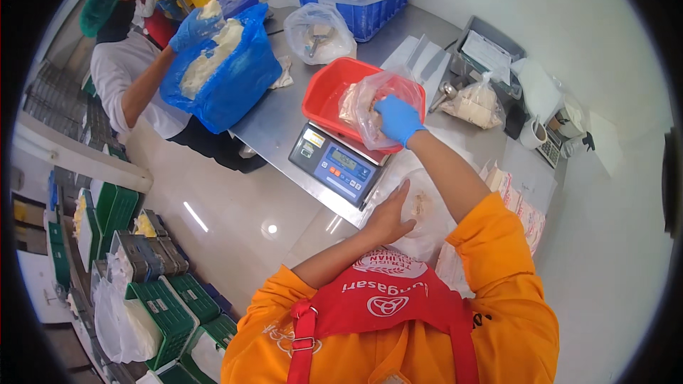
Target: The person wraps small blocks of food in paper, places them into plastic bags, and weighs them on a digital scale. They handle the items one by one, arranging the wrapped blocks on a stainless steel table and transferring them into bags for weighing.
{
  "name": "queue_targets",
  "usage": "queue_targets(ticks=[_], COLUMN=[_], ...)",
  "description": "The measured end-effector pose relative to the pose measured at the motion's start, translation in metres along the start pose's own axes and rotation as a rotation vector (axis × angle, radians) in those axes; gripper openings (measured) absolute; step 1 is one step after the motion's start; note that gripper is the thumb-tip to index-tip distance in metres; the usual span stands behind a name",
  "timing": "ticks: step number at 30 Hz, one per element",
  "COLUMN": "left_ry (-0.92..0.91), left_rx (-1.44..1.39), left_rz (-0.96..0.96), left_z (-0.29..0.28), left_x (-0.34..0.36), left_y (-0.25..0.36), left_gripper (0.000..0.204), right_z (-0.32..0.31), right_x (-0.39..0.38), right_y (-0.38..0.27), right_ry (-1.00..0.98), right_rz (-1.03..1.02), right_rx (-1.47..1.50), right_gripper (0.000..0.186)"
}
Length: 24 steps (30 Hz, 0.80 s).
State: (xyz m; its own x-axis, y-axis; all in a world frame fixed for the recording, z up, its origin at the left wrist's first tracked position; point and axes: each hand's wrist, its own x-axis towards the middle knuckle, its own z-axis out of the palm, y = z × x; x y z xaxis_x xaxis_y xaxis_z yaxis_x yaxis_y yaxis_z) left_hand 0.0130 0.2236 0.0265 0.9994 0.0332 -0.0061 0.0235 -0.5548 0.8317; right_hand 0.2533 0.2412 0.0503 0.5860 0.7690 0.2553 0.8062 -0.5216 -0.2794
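Note:
My right hand (400,121), in a blue glove, reaches into a clear plastic bag (371,136) with pale powder in it. Its fingers look drawn together; what they grip is hidden. The bag rests in a red plastic basin (324,89), which stands on a digital scale (334,165) with a lit display. Bare and with fingers stretched out, my left hand (388,217) is below the scale, beside a clear plastic sheet or bag (427,224) on the table. That hand holds nothing I can see.
Across the table corner, a gloved co-worker handles pale dough or fat in a blue bag (245,75). Behind are an open bag with a scoop (320,34) and a lined blue crate (356,18). To the right stand a tied powder bag (478,105), metal scoop (445,95) and white mug (532,134).

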Motion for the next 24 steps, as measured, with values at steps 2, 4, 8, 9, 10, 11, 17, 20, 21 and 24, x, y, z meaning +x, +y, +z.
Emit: queue_targets(ticks=[2, 4, 8, 9, 10, 11, 17, 20, 21, 24], left_ry=[-0.004, 0.019, 0.031, 0.015, 0.001, -0.008, -0.013, 0.001, 0.009, 0.032], left_rx=[-0.009, -0.028, -0.071, -0.073, -0.069, -0.066, -0.056, -0.049, -0.066, -0.101], left_rz=[-0.035, -0.064, -0.129, -0.132, -0.130, -0.104, -0.015, -0.039, -0.051, -0.054], left_z=[-0.004, -0.004, -0.010, -0.009, -0.009, -0.006, 0.003, 0.001, 0.000, -0.002], left_x=[-0.003, -0.008, -0.008, -0.005, 0.000, 0.002, 0.007, 0.000, -0.003, -0.005], left_y=[-0.001, -0.010, -0.021, -0.019, -0.016, -0.013, -0.009, -0.018, -0.019, -0.019], left_gripper=[0.098, 0.098, 0.097, 0.097, 0.097, 0.097, 0.097, 0.097, 0.096, 0.096], right_z=[0.012, 0.005, -0.042, -0.037, -0.026, -0.016, 0.017, 0.005, -0.010, -0.064], right_x=[0.010, 0.017, 0.017, 0.012, 0.011, 0.010, 0.017, 0.014, 0.014, 0.009], right_y=[0.003, 0.005, 0.000, 0.004, 0.007, 0.011, -0.007, -0.006, -0.008, 0.001], right_ry=[-0.026, 0.036, -0.134, -0.139, -0.136, -0.132, -0.223, -0.204, -0.186, -0.212], right_rz=[0.039, -0.042, 0.035, 0.016, -0.004, -0.024, 0.093, 0.056, 0.045, 0.275], right_rx=[-0.074, 0.006, 0.200, 0.191, 0.183, 0.174, -0.028, 0.063, 0.095, 0.461], right_gripper=[0.017, 0.019, 0.025, 0.027, 0.028, 0.030, 0.029, 0.026, 0.025, 0.025])
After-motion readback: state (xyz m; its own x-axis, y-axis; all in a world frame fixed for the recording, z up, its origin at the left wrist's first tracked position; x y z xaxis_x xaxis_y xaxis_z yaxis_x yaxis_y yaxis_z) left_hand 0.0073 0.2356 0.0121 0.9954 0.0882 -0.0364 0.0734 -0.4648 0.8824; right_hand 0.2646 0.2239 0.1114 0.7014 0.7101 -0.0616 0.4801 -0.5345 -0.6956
